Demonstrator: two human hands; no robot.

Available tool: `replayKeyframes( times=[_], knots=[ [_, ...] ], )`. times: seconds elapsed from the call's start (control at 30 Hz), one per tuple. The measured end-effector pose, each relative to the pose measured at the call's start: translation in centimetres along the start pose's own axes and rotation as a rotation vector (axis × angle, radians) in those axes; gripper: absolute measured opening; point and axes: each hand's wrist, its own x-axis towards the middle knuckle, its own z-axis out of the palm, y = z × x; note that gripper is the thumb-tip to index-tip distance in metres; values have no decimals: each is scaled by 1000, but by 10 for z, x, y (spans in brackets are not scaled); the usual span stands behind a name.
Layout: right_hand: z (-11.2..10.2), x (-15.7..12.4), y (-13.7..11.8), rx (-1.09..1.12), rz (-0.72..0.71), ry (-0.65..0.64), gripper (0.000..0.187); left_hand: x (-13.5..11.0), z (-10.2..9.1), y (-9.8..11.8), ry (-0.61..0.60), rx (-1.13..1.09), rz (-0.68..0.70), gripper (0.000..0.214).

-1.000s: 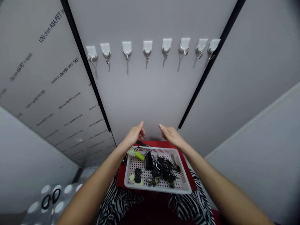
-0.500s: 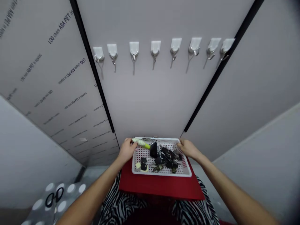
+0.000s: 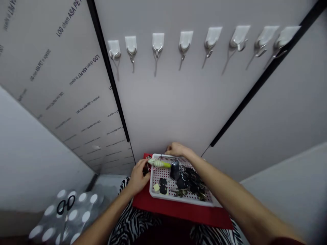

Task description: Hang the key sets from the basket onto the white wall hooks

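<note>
A white perforated plastic basket (image 3: 185, 202) lies on a red board (image 3: 166, 206) over my lap. Inside are a pale, lime-green-tipped item (image 3: 161, 164), a shiny black rectangular piece (image 3: 175, 170), a heap of black and metal pieces that look like keys (image 3: 190, 178), and a small yellow square (image 3: 156, 187). My left hand (image 3: 139, 176) is at the basket's left end, thumb and fingers apart; a dark patch between them is unclear. My right hand (image 3: 176, 149) reaches across to the far rim with curled fingers; whatever they pinch is hidden.
Several white adhesive hooks (image 3: 158, 42) line the pale panel ahead, between black strips (image 3: 109, 71). Black-handled scissors (image 3: 65, 205) lie on a polka-dot surface (image 3: 84, 207) at lower left. Walls stand close on both sides.
My right hand has left the basket's right end and moved left to its far rim. My left hand has loosened from the upper left corner. The view has shifted and come closer.
</note>
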Motion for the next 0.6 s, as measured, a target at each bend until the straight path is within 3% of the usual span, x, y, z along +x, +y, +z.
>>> replayKeyframes(
  times=[0.07, 0.17, 0.23, 0.33, 0.47, 0.6],
  knots=[
    [9, 19, -14, -87, 71, -140, 18, -3, 3, -5, -2, 80, 28, 47],
    [19, 34, -22, -109, 76, -237, 9, -2, 8, -16, 68, 183, 9, 54],
    [24, 36, -21, -87, 63, -254, 7, 7, 8, -22, 73, 238, -23, 49],
    [28, 35, -18, 35, 19, -177, 11, 31, -3, -21, -2, 268, -51, 29],
    [23, 27, -21, 385, -61, -27, 18, 63, -21, 12, 87, 176, -46, 17],
    [5, -1, -21, 583, -179, 159, 20, 61, -10, 61, 63, 51, 154, 18]
  ],
)
